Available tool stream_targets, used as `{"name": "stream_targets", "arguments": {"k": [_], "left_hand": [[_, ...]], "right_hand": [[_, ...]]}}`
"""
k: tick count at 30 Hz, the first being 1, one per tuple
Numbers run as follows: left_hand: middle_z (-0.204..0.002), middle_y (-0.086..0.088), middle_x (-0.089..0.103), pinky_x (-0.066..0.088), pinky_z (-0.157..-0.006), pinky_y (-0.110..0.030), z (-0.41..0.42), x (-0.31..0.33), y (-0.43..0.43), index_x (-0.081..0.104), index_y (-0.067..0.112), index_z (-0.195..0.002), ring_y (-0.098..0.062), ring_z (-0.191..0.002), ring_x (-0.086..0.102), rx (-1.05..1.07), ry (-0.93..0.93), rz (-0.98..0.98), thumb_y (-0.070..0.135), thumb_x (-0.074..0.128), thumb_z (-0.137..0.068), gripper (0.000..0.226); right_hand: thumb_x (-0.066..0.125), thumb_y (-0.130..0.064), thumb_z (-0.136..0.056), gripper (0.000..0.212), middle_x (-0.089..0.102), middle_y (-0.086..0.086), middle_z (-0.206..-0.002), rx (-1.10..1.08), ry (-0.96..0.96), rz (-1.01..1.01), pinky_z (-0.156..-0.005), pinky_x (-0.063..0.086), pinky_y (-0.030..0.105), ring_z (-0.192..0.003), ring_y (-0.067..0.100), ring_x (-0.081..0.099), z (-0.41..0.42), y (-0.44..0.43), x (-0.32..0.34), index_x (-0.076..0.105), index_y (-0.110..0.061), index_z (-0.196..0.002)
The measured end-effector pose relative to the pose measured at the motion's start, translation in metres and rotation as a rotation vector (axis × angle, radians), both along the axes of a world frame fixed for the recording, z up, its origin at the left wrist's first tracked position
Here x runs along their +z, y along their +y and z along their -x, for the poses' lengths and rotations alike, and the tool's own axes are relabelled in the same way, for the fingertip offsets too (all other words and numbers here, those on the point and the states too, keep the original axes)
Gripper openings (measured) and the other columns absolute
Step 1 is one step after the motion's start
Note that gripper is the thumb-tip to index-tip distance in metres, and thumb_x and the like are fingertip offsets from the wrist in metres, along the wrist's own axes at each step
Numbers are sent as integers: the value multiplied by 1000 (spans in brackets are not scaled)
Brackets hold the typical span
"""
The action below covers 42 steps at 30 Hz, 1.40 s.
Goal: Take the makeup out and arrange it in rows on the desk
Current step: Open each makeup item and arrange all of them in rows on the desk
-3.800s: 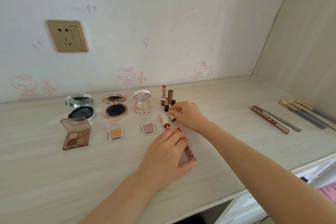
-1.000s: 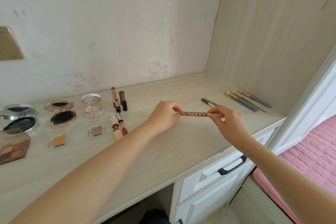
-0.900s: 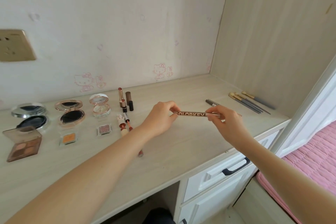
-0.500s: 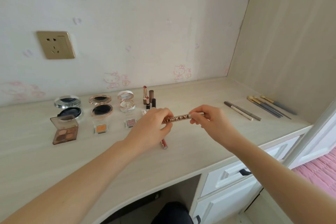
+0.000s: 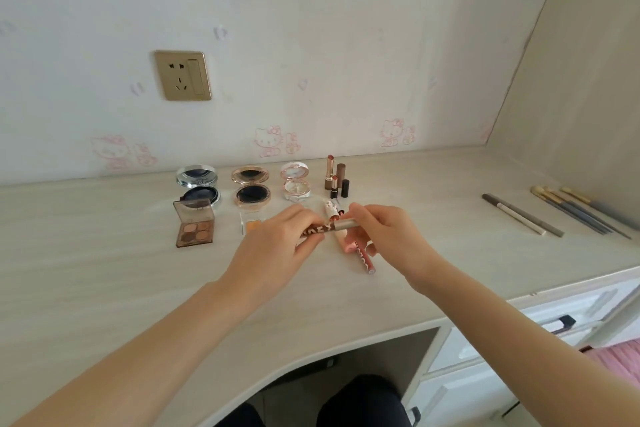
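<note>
While hovering just above the desk [image 5: 104, 270] in the head view, being held at both ends: the lettered pencil [image 5: 330, 227], with the left hand [image 5: 277, 250] curling its fingers round the printed end and the right hand [image 5: 388, 236] pinching the plain cap end. Hanging over the lip gloss tube [image 5: 363, 258], in front of the lipsticks [image 5: 335, 178]. Seemingly placing this pencil in the rows beside the compacts [image 5: 251, 189]. Probably calling next for lowering it flat, parallel to the tube, and letting go with both hands.
</note>
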<state>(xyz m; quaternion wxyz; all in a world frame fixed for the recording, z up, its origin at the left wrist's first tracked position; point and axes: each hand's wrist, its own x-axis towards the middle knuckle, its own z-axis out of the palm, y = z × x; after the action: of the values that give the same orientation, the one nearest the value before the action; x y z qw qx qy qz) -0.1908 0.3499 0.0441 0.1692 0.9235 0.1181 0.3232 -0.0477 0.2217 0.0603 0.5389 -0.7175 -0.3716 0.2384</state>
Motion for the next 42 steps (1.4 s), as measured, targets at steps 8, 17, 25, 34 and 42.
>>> {"name": "stream_targets", "arguments": {"k": [8,17,25,34,42], "left_hand": [[-86,3,60,50,-51,-41,42,-18,3,67,14,-98,-21,-65,61,128,28,-104,24,64,-90,13],[-92,8,63,50,-69,-36,48,-42,11,69,21,-106,-14,-84,60,192,36,81,30,59,-93,19],[-86,9,62,49,-69,-38,50,-46,14,70,22,-105,-11,-79,58,131,30,181,30,55,-94,20],[-89,12,63,50,-66,-29,51,-46,14,72,22,-105,-8,-81,58,183,-10,92,28,67,-87,19],[-90,10,64,53,-67,-29,53,-46,13,72,19,-106,-6,-78,57,153,-26,79,26,69,-85,23]], "right_hand": [[61,-34,-91,30,68,-2,-63,68,130,-3,-50,43,19,-51,10,48,30,34,-20,70,-17,-69],[66,-33,-88,21,72,1,-69,34,222,-32,-56,48,18,-56,7,56,41,46,-48,72,-16,-75],[64,-24,-90,14,72,0,-72,94,124,-149,-61,49,16,-61,5,57,40,40,-58,73,-19,-81],[64,-9,-86,22,64,3,-109,178,94,-166,-78,52,24,-97,12,63,40,34,-60,62,-20,-105],[53,-13,-94,18,64,-12,-76,127,42,-135,-61,42,14,-65,-2,54,41,36,-64,65,-26,-89]]}}
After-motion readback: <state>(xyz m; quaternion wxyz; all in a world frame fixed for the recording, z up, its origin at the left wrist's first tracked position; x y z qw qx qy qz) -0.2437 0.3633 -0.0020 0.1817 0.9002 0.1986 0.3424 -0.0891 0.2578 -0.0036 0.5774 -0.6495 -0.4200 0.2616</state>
